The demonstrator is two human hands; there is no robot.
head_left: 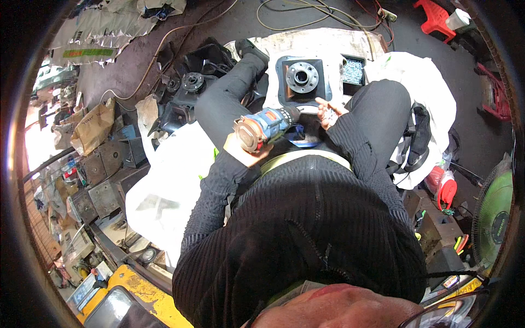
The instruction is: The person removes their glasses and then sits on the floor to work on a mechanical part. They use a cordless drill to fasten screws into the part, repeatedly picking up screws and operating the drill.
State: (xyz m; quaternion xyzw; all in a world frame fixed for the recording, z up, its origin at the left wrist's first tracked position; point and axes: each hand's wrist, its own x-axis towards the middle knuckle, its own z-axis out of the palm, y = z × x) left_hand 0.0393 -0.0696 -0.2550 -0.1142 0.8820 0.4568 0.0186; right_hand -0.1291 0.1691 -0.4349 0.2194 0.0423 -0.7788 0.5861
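Note:
My left hand (247,152) is wrapped round a blue cordless drill (266,127), its dark chuck pointing to the upper right. Close to the chuck, my right hand (331,113) is half curled, with small pale, shiny bits at its fingers that are too small to name. Just beyond both hands lies a square black housing (283,82) with rounded corners. A round silver metal flange (302,77) with a ring of holes and a dark centre sits on it. Below the drill, between my thighs, a blue-and-dark object (302,136) is partly hidden.
A tray (354,71) of small bluish-silver pieces stands right of the housing. More black housings (192,82) with flanges are piled on the left. White sacks (164,191) lie beside me. A green fan (495,213), a red stool (435,19) and cables (306,24) surround the spot.

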